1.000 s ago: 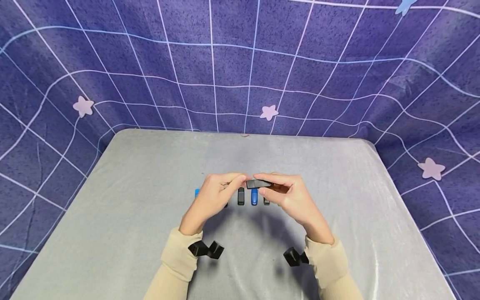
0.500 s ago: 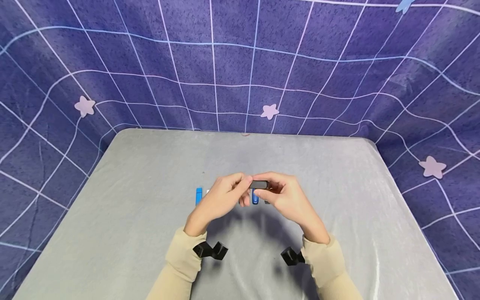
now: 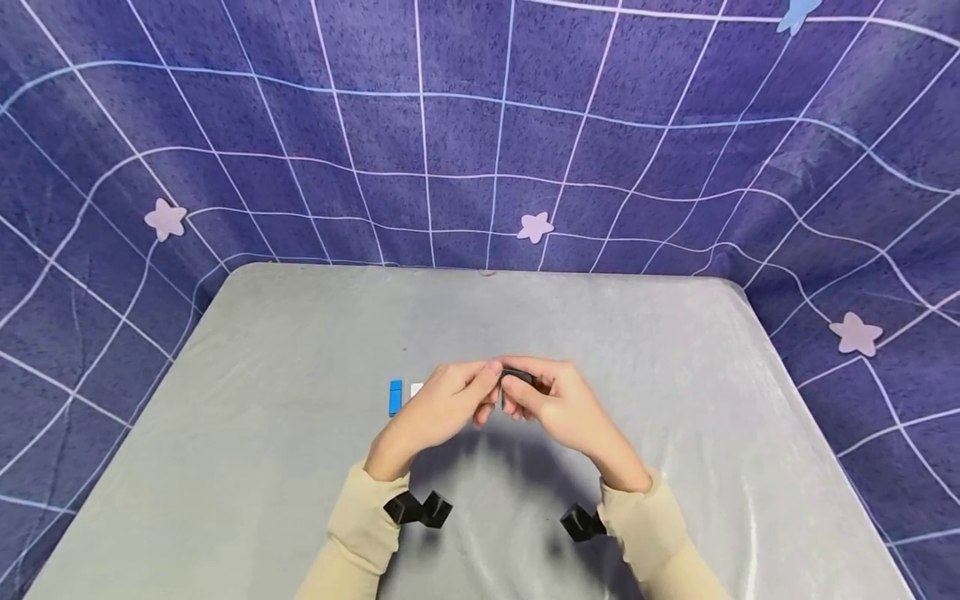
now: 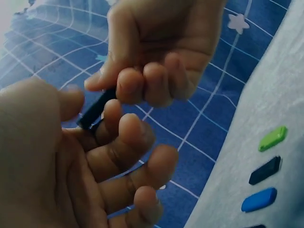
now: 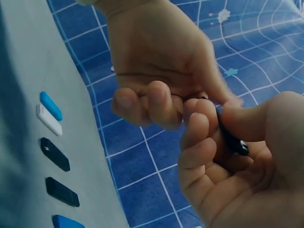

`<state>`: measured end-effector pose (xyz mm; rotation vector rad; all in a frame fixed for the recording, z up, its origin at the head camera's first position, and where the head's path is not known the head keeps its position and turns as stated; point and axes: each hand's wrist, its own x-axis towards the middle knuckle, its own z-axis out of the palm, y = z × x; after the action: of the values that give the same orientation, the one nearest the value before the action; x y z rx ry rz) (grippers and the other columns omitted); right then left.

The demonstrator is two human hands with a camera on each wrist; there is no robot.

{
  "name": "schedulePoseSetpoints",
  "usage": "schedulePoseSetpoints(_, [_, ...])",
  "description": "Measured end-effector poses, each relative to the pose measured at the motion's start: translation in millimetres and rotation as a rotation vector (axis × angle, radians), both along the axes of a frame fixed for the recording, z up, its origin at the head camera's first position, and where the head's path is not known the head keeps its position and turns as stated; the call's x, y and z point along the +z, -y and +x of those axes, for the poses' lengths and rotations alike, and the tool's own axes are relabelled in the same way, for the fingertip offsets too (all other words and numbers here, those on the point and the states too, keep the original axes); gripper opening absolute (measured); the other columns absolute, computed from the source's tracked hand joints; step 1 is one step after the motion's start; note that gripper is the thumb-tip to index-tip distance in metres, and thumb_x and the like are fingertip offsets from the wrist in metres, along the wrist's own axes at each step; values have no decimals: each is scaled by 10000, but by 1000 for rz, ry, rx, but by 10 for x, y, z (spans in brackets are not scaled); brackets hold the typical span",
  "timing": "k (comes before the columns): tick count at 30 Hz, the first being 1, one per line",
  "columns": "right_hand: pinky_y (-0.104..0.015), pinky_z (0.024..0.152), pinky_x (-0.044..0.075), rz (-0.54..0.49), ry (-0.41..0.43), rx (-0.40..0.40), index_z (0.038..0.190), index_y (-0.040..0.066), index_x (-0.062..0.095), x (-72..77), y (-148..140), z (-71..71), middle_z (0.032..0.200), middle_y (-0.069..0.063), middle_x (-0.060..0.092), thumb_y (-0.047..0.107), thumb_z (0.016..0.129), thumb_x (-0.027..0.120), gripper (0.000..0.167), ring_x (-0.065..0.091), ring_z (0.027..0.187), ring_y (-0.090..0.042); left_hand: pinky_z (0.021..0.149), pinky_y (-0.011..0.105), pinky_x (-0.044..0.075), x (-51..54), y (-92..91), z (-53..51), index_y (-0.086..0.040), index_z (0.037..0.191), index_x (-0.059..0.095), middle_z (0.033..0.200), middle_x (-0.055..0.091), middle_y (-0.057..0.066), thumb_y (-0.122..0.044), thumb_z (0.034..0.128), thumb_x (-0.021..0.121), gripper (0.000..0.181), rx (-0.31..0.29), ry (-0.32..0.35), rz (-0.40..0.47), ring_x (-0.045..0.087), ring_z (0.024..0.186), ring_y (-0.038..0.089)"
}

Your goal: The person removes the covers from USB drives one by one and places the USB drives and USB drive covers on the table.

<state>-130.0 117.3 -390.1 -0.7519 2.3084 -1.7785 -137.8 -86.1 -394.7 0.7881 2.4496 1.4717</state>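
Observation:
Above the table, a slim black USB stick (image 3: 517, 374) is held level between both hands. My right hand (image 3: 558, 410) grips its right part with thumb and curled fingers, hiding most of it. At its left end, the thumb and index finger of my left hand (image 3: 442, 407) pinch it. In the left wrist view the black stick (image 4: 97, 110) spans the gap between the two hands. The right wrist view shows its glossy end (image 5: 243, 148) poking out under my right thumb. The left hand's other fingers are loosely bent.
Similar sticks lie in a row on the grey-covered table (image 3: 300, 333): light blue (image 3: 395, 398), white (image 5: 49, 119), dark ones (image 5: 62, 191), blue (image 4: 259, 199) and green (image 4: 273, 138). A purple gridded curtain (image 3: 480, 125) surrounds the table's back and sides.
The hands have come closer together around the black stick, covering more of it. My left hand has shifted right, exposing the light blue stick. The dark and blue sticks behind are now hidden in the head view.

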Motion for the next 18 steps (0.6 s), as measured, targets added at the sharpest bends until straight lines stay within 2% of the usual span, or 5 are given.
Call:
schedulePoseSetpoints(4, [-279,594,561,7,34,13,1280,34,704,18,-44,29,768,-53,681,107,1041,600,270,630,670,-124,535,253,413,1,4,14,-143,816,620,615,587,-33,-371,1126,407,441,-31,-12,-14,586,564,157])
schedulePoseSetpoints(7, [-274,580,547,4,41,38,1204,69,749,32,-82,44,722,-47,648,124,1040,605,225,604,643,-135,521,251,426,14,5,38,-129,784,615,617,573,-37,-361,1123,425,453,-43,-15,11,619,560,194])
schedulePoseSetpoints(10, [-274,567,522,-7,52,67,1104,88,781,33,-120,63,676,-48,606,126,1032,617,183,572,617,-155,497,240,404,-2,21,73,-107,728,588,578,501,-63,-330,1117,453,468,-55,-36,32,547,494,153])
schedulePoseSetpoints(14, [-276,564,506,5,44,87,1033,93,785,32,-159,106,660,-45,596,127,1021,632,158,567,606,-164,483,224,322,-29,53,137,-122,708,550,560,399,-101,-296,1108,486,441,-73,-52,52,370,473,53])
schedulePoseSetpoints(18, [-276,557,508,18,15,91,991,88,779,51,-151,147,651,-56,608,115,1016,632,151,585,590,-188,482,221,271,-53,67,175,-140,699,511,578,366,-99,-247,1104,496,419,-92,-46,86,314,483,36])
